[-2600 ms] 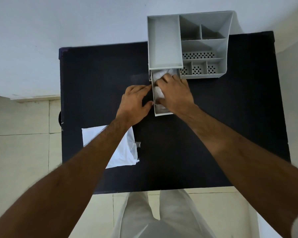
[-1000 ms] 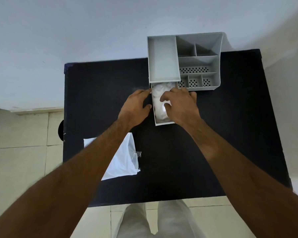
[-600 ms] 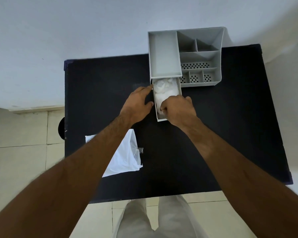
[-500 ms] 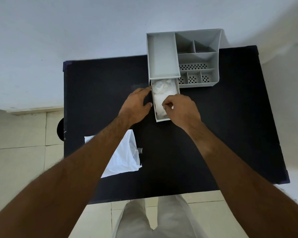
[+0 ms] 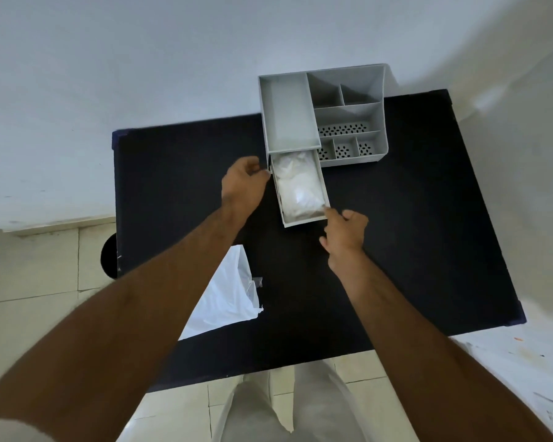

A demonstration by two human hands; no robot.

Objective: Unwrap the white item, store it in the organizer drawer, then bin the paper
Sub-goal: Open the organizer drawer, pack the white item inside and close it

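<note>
The white item (image 5: 297, 189) lies inside the pulled-out drawer (image 5: 304, 221) of the grey organizer (image 5: 351, 122), filling most of it. My left hand (image 5: 243, 183) is beside the drawer, its fingers loosely curled and its fingertips against the drawer's left wall near the organizer; it holds nothing. My right hand (image 5: 345, 232) hovers just in front of the drawer's front right corner with its fingers apart and empty; its forefinger tip is at that corner. The white paper (image 5: 227, 301) lies flat on the black table (image 5: 412, 234) at the near left, partly hidden under my left forearm.
The organizer stands at the table's far edge against a white wall, with several open compartments on its right side. A dark round object (image 5: 108, 260) shows on the tiled floor beyond the table's left edge. My legs are at the table's near edge.
My right hand has come out of the drawer and pulled back towards me, leaving the white item lying in the drawer. My left hand stays at the drawer's left side.
</note>
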